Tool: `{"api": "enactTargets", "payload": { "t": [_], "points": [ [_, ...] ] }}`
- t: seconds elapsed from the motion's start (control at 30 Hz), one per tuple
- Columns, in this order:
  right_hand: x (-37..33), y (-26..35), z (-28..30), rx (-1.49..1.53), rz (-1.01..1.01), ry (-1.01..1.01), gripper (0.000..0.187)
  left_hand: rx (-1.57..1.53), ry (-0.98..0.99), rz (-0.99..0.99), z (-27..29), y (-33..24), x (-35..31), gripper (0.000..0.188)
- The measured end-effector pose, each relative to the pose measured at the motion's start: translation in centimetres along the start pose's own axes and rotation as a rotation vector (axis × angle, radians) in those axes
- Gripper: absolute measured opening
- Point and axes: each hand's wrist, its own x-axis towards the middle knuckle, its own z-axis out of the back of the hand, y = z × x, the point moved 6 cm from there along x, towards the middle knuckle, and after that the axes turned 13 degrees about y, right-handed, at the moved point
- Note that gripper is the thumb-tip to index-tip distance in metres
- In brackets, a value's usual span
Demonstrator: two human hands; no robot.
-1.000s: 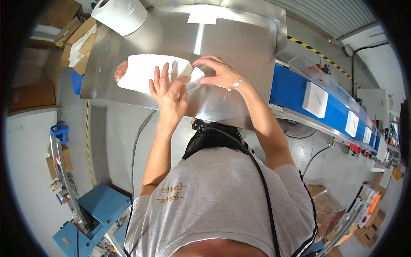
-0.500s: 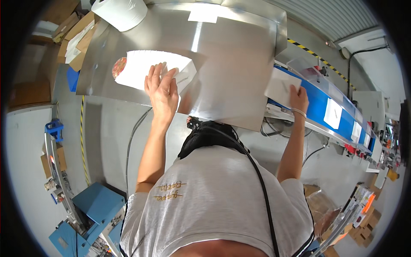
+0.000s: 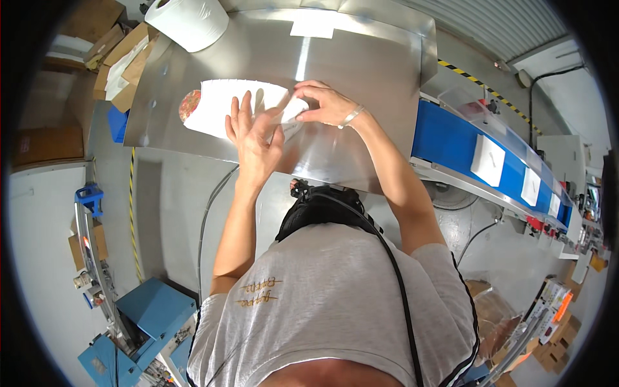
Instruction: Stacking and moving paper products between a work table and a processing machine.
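A fanned row of white flat packets or envelopes [image 3: 222, 103] lies on the steel table [image 3: 367, 71], left of the middle. At its left end sits a round red-and-green patterned thing [image 3: 189, 104]. My left hand [image 3: 256, 138] rests over the row, its fingers stretched out and spread across the top. At the row's right end, my right hand [image 3: 329, 106] pinches the edge of the endmost white packet between thumb and fingers. Whether that packet is separate from the others is hard to make out.
To the right, a blue conveyor belt [image 3: 442, 132] carries several white packets [image 3: 488, 160] beside a transparent guard [image 3: 461, 103]. A large white roll [image 3: 190, 22] stands at the far left, near open cardboard boxes [image 3: 126, 71]. A white sheet [image 3: 312, 24] lies at the table's far edge.
My right hand has left a white packet on the belt and moved left to the row's end. The packets on the belt have travelled away to the right. My left hand stays over the row.
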Motion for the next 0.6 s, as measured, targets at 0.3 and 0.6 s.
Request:
{"api": "enactTargets", "payload": {
  "t": [0.3,0.6],
  "points": [
    [-16.4,-7.7,2.5,0.530,-0.441,-0.574,0.024,0.004,-0.089,0.023,0.9,2.3,-0.3,0.035],
    [-28.0,-7.9,9.7,-0.744,-0.973,-0.845,0.045,-0.022,-0.134,0.001,0.3,2.4,-0.4,0.034]
  ]
}}
